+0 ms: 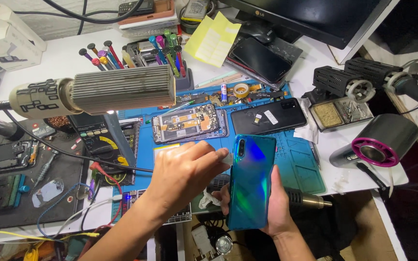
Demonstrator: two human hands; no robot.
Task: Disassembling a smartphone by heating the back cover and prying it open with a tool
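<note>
A: Right hand (272,203) grips the teal phone (250,181) upright above the blue mat (301,164). Left hand (185,174)?

B: Fingers pinch a white wipe (227,158) against its top edge. Advise light, steady strokes.

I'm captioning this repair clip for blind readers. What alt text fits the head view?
The right hand holds a blue-green phone back side up while the left hand presses a white wipe to its top edge, above a blue work mat holding an opened phone.
</note>
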